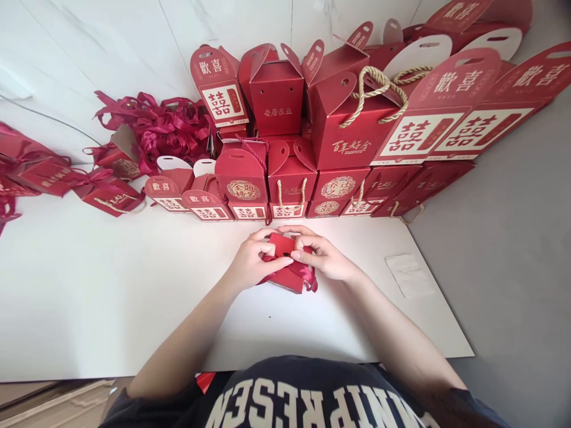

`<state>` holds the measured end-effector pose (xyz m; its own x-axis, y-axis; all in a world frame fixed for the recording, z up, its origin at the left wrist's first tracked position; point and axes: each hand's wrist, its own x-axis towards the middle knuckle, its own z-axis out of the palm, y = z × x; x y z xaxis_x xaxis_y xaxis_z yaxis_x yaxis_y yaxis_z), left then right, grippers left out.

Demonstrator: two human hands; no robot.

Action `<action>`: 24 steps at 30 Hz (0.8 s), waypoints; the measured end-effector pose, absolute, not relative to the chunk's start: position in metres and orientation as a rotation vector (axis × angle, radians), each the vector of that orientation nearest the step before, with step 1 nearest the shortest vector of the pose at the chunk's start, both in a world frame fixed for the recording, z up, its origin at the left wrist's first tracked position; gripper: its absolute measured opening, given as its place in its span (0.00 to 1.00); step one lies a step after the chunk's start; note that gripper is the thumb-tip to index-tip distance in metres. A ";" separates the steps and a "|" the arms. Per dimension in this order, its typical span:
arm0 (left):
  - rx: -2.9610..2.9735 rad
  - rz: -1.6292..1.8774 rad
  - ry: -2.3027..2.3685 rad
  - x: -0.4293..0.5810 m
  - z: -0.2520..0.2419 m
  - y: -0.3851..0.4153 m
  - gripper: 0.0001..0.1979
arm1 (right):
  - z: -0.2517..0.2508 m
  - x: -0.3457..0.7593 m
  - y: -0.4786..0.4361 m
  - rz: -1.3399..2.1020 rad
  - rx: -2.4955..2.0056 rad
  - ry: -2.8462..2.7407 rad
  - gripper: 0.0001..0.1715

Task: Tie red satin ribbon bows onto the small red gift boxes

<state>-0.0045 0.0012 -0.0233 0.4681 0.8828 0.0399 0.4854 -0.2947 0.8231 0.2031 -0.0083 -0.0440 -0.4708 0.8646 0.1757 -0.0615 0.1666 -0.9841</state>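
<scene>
A small red gift box with a dark red ribbon around it is between my hands, over the white table. My left hand grips the box from its left side, thumb laid across the front near the middle. From the right, my right hand closes on the upper part of the box, its thumb and fingers meeting by a dark hole in the red card. Both thumb tips nearly touch. The far side of the box is hidden behind my fingers.
Finished red gift boxes stand stacked along the wall at the back. A heap of dark red ribbons lies at the back left, near ribboned boxes. A white paper sheet rests at the right table edge.
</scene>
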 end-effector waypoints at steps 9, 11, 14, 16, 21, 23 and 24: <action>1.888 0.604 1.090 -0.005 -0.022 0.001 0.24 | -0.053 0.202 -0.003 1.467 -0.745 -1.467 0.20; 1.861 0.626 1.062 -0.007 -0.023 0.001 0.22 | -0.052 0.205 -0.002 1.425 -0.776 -1.495 0.19; 1.826 0.637 1.024 -0.011 -0.025 0.001 0.16 | -0.047 0.213 -0.002 1.364 -0.823 -1.612 0.14; 1.828 0.622 0.995 -0.013 -0.025 0.001 0.15 | -0.043 0.217 -0.003 1.333 -0.827 -1.712 0.11; 1.823 0.628 0.918 -0.018 -0.023 0.001 0.16 | -0.036 0.220 -0.006 1.354 -0.790 -1.783 0.12; 1.779 0.612 0.881 -0.019 -0.022 0.001 0.17 | -0.037 0.218 -0.007 1.436 -0.762 -1.717 0.16; 1.753 0.604 0.868 -0.020 -0.022 0.002 0.17 | -0.038 0.217 -0.007 1.466 -0.750 -1.689 0.17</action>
